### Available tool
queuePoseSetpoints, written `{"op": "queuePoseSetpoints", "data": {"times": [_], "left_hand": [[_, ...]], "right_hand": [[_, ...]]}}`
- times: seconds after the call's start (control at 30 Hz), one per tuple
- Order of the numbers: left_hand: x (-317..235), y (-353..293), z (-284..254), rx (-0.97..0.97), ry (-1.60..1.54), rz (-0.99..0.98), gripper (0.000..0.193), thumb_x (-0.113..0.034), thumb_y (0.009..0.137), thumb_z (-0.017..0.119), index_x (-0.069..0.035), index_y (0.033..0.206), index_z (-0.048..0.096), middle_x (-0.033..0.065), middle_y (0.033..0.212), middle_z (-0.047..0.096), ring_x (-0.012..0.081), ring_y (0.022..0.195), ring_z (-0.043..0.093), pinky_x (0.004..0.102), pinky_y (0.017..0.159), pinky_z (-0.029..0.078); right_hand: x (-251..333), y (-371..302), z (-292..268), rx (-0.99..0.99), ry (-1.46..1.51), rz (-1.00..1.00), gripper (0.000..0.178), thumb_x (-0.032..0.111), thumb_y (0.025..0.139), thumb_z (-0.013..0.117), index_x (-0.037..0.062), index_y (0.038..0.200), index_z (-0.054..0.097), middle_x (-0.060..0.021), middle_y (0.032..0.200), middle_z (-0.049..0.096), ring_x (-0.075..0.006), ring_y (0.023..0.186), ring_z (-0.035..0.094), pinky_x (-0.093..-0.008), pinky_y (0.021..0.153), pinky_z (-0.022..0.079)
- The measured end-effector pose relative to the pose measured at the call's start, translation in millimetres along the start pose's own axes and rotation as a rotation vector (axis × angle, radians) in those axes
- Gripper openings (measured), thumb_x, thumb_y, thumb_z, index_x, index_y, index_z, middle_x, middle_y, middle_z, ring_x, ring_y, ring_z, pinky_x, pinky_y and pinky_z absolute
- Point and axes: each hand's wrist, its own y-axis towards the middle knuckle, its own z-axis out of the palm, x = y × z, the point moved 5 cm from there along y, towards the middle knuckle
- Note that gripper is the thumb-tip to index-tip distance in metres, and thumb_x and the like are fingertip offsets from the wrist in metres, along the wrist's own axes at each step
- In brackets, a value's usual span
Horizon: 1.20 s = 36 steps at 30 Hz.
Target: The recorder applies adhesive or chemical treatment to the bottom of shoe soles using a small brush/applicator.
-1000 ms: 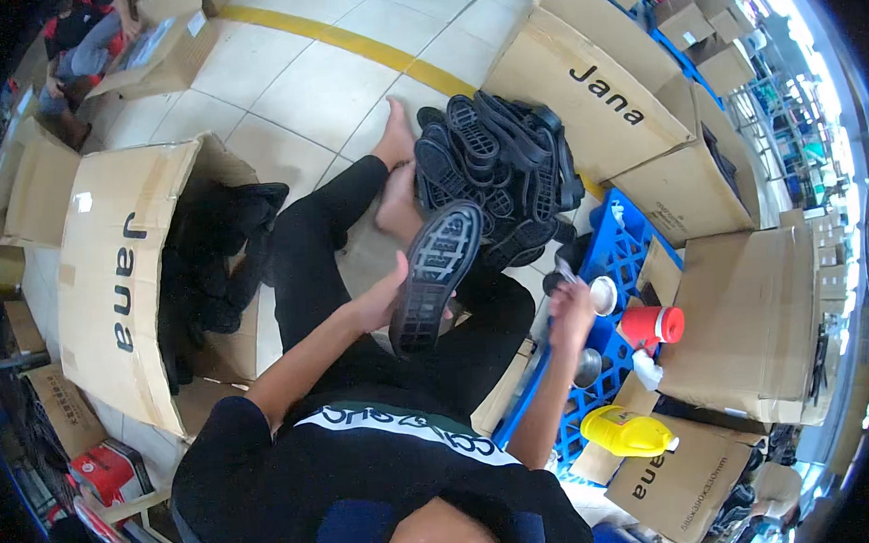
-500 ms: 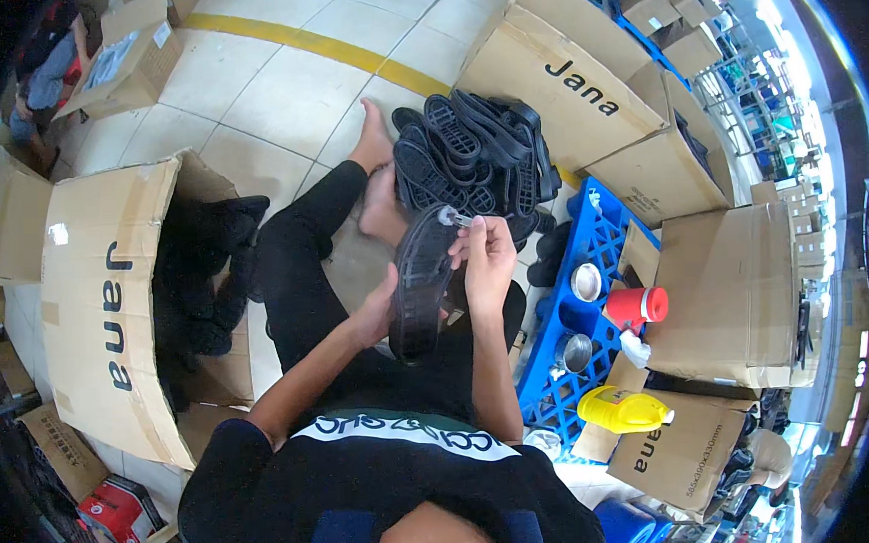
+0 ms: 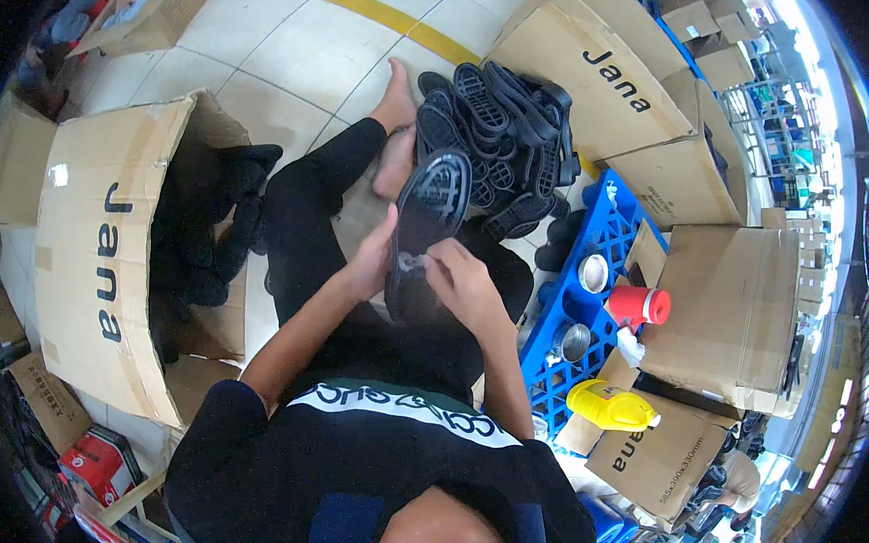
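L hand (image 3: pixel 370 265) props the black sole (image 3: pixel 430 223) tread-up, fingers pressed flat along its edge; R hand (image 3: pixel 463 282) fingers pinch sth clear at its heel.

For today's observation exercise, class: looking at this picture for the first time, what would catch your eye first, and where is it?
First, the black shoe sole at the centre, tread up, held by the left hand while the right hand presses something small and pale on it. Just beyond lies a heap of black soles on the tiled floor. To the right, a blue plastic crate carries a red cup, with a yellow bottle below.
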Motion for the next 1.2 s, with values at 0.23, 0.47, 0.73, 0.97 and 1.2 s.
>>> {"op": "queuePoseSetpoints", "data": {"times": [0.23, 0.47, 0.73, 0.97, 1.2], "left_hand": [[-28.1, -0.2, 11.8, 0.122, -0.077, -0.026, 0.083, -0.067, 0.096, 0.012, -0.003, 0.139, 0.044, 0.0193, 0.117, 0.062, 0.0314, 0.102, 0.064, 0.0463, 0.091, 0.051], [-22.3, -3.8, 20.8, 0.074, -0.076, -0.088, 0.077, -0.065, 0.097, 0.018, -0.006, 0.134, 0.051, 0.0164, 0.117, 0.065, 0.0313, 0.101, 0.065, 0.0441, 0.092, 0.05], [-16.7, -12.8, 39.9, 0.054, 0.077, -0.103, 0.08, -0.065, 0.097, 0.013, -0.005, 0.134, 0.05, 0.0174, 0.116, 0.064, 0.0309, 0.1, 0.066, 0.0454, 0.091, 0.051], [-22.3, -12.0, 39.1, 0.077, 0.058, -0.092, 0.077, -0.064, 0.098, 0.014, -0.006, 0.135, 0.05, 0.0162, 0.115, 0.065, 0.0294, 0.099, 0.066, 0.0436, 0.09, 0.051], [-25.7, -9.3, 38.7, 0.071, 0.103, -0.055, 0.077, -0.064, 0.098, 0.015, -0.007, 0.135, 0.05, 0.0157, 0.114, 0.066, 0.0284, 0.099, 0.066, 0.0424, 0.091, 0.05]], "right_hand": [[3.2, -35.8, 12.4, 0.291, -0.068, 0.087, 0.012, 0.015, 0.093, 0.057, 0.0033, 0.095, 0.055, -0.0153, 0.092, 0.058, -0.0375, 0.084, 0.062, -0.0425, 0.068, 0.05], [7.2, 9.7, -51.5, -0.196, -0.093, -0.083, 0.012, 0.0, 0.085, 0.066, 0.0003, 0.096, 0.061, -0.0143, 0.1, 0.063, -0.0281, 0.085, 0.064, -0.0326, 0.072, 0.053], [17.7, 76.5, -78.4, -0.137, -0.622, -0.488, 0.02, 0.004, 0.081, 0.067, 0.0, 0.1, 0.062, -0.0127, 0.11, 0.062, -0.0297, 0.099, 0.062, -0.037, 0.087, 0.051], [2.9, 75.2, -70.7, -0.042, -0.82, -0.452, 0.02, 0.008, 0.083, 0.065, 0.0013, 0.101, 0.058, -0.0125, 0.1, 0.058, -0.0284, 0.09, 0.06, -0.0364, 0.082, 0.051], [2.2, 64.4, -70.4, -0.148, -0.801, -0.528, 0.024, 0.009, 0.077, 0.067, 0.0023, 0.099, 0.057, -0.0097, 0.093, 0.055, -0.0248, 0.086, 0.059, -0.0345, 0.078, 0.051]]}}
